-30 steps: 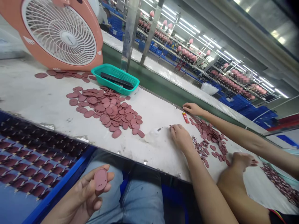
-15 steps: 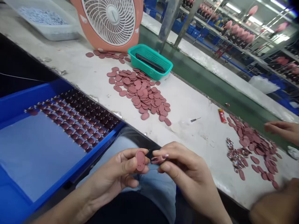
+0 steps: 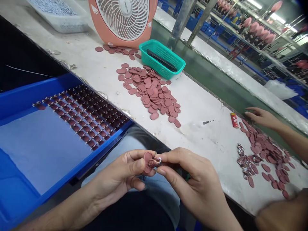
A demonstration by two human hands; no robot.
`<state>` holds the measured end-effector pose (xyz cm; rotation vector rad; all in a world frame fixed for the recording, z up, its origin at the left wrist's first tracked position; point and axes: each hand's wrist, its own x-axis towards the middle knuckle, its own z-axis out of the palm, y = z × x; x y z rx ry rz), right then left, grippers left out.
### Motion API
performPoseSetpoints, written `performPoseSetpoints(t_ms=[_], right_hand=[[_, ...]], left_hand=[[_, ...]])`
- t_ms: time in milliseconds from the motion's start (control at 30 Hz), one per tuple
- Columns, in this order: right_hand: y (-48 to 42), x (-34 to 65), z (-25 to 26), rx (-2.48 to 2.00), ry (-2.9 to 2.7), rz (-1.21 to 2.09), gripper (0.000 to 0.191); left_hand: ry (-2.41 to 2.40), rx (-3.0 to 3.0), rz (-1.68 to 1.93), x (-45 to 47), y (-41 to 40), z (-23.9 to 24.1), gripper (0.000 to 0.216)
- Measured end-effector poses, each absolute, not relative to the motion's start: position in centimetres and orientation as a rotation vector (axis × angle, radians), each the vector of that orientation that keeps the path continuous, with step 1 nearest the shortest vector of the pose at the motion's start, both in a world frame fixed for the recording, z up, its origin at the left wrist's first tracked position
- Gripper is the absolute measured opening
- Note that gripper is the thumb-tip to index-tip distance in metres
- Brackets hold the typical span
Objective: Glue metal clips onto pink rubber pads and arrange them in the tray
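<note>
Over my lap, my left hand (image 3: 122, 175) pinches a dark red oval piece (image 3: 147, 159) between thumb and fingers. My right hand (image 3: 190, 179) meets it from the right, fingertips closed on a small patterned piece (image 3: 157, 160) pressed against the oval. Both hands hover just in front of the white worktable's (image 3: 199, 128) near edge. A heap of the same red ovals (image 3: 151, 93) lies on the table beyond them.
A blue tray (image 3: 29, 147) with rows of finished pieces sits at my left. A teal basket (image 3: 161, 59), an orange fan (image 3: 125, 19), a small pointed tool (image 3: 208, 122) and a red tube (image 3: 234, 120) are on the table. Another person's hand (image 3: 261, 117) reaches over a second pile (image 3: 264, 150) at right.
My right hand came back from the table with a small piece and joined my left hand over my lap; the two pieces now touch. The view swung left and down.
</note>
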<state>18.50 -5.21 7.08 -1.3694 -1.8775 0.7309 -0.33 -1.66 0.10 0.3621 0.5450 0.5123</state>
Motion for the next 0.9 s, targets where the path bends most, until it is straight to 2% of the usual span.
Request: performPoseSetpoints(t_ms=[600,900], right_hand=[[-4.83,18.69,7.3,-1.365,-1.98,0.79,0.009],[-4.56,18.41,7.99,-1.336,-2.071,0.706,0.008]], left_hand=[[0.537,0.295,0.52,-0.16,-1.76,-0.23,0.029],[0.564,0.303,0.518,-0.28,-1.72,-0.51,0.03]])
